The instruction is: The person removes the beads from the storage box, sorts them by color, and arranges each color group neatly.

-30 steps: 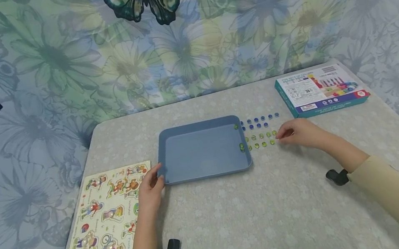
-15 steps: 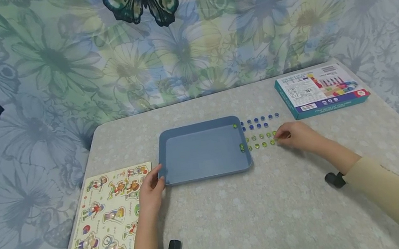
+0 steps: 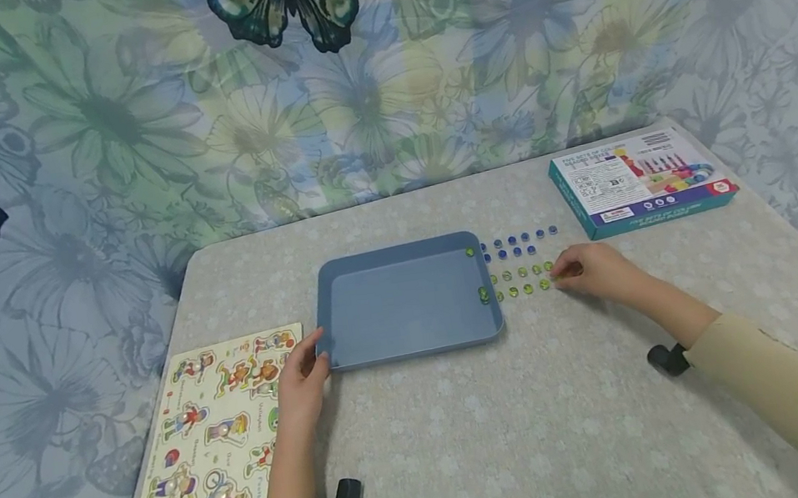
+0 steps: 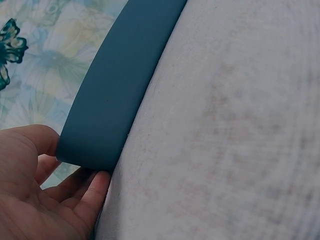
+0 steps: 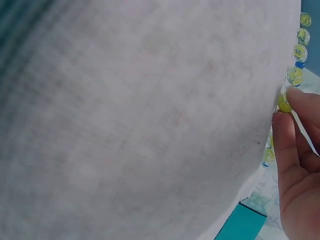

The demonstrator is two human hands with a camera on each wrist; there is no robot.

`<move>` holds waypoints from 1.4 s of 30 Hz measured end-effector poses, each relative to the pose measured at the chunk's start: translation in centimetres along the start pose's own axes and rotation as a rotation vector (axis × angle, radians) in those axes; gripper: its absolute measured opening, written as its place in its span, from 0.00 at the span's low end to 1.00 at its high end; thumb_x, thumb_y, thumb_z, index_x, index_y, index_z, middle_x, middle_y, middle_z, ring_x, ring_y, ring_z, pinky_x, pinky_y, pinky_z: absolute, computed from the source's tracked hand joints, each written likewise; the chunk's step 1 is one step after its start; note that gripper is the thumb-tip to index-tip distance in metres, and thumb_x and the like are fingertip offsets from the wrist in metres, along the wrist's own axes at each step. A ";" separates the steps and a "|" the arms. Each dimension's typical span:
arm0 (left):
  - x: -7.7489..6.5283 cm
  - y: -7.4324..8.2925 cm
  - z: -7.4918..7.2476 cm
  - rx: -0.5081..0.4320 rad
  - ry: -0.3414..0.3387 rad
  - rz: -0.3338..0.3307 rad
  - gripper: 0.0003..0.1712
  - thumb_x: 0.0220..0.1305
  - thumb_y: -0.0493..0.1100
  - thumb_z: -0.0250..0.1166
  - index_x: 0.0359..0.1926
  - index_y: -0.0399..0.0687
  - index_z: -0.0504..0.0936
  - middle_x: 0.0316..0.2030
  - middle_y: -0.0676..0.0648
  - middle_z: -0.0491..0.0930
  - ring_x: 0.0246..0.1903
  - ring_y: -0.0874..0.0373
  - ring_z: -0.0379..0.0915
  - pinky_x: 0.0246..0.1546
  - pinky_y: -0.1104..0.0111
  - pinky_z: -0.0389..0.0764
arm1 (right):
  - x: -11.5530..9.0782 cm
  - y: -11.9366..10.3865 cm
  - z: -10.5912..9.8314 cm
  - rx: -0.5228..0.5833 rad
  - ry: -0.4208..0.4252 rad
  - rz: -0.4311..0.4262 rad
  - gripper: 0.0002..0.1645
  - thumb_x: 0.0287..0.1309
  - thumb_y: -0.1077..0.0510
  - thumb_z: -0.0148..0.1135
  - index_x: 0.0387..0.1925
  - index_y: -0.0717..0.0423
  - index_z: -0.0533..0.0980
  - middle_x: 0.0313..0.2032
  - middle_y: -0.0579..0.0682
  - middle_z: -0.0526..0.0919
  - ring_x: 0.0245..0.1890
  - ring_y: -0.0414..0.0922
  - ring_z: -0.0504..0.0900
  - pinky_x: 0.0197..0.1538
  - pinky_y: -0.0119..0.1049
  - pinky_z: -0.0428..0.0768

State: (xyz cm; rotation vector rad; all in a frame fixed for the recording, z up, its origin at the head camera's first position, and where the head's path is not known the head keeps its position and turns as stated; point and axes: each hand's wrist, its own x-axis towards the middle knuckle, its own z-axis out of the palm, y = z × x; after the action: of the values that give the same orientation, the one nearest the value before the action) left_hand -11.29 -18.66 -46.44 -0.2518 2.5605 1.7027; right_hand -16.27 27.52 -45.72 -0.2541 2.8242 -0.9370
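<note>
My left hand grips the near left corner of a blue-grey tray. In the left wrist view its fingers curl at the tray's corner. At the right end of the front row of green marbles, my right hand pinches a yellow-green glass marble between thumb and finger. That row and another green one run from the tray's right rim. Two rows of blue marbles lie behind them. A few green marbles are inside the tray along its right side.
A boxed toy set lies flat at the back right of the table. A picture puzzle board lies at the left, partly under my left forearm. Behind the table hangs a flowered cloth.
My right forearm has shifted slightly to the left, while the right hand stays at the end of the green row. The left hand and the tray have not visibly moved.
</note>
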 end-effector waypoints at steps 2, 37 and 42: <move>0.0 0.0 0.0 0.000 0.000 -0.001 0.22 0.69 0.41 0.53 0.63 0.53 0.69 0.66 0.42 0.61 0.64 0.48 0.60 0.57 0.57 0.71 | 0.0 0.0 0.0 -0.009 0.000 -0.008 0.06 0.51 0.61 0.67 0.33 0.55 0.82 0.31 0.48 0.82 0.32 0.44 0.76 0.38 0.39 0.76; 0.1 -0.2 0.0 -0.004 0.013 0.013 0.23 0.68 0.39 0.53 0.63 0.51 0.69 0.65 0.43 0.62 0.63 0.48 0.61 0.57 0.57 0.71 | 3.5 -13.4 3.4 -0.498 -0.218 -0.355 0.07 0.54 0.68 0.60 0.34 0.57 0.81 0.31 0.49 0.82 0.33 0.44 0.80 0.38 0.35 0.80; 0.2 -0.3 0.1 -0.007 0.010 0.005 0.23 0.67 0.39 0.53 0.63 0.51 0.70 0.65 0.43 0.63 0.63 0.49 0.61 0.56 0.57 0.72 | 3.5 -13.2 4.4 -0.627 -0.165 -0.419 0.05 0.58 0.65 0.58 0.30 0.55 0.79 0.26 0.47 0.80 0.26 0.41 0.77 0.33 0.32 0.79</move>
State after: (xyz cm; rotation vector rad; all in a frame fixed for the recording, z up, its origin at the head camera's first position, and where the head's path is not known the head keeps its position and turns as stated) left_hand -11.45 -18.75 -46.77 -0.2545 2.5651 1.7162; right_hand -17.37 13.80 -41.55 -0.9705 2.8661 -0.0312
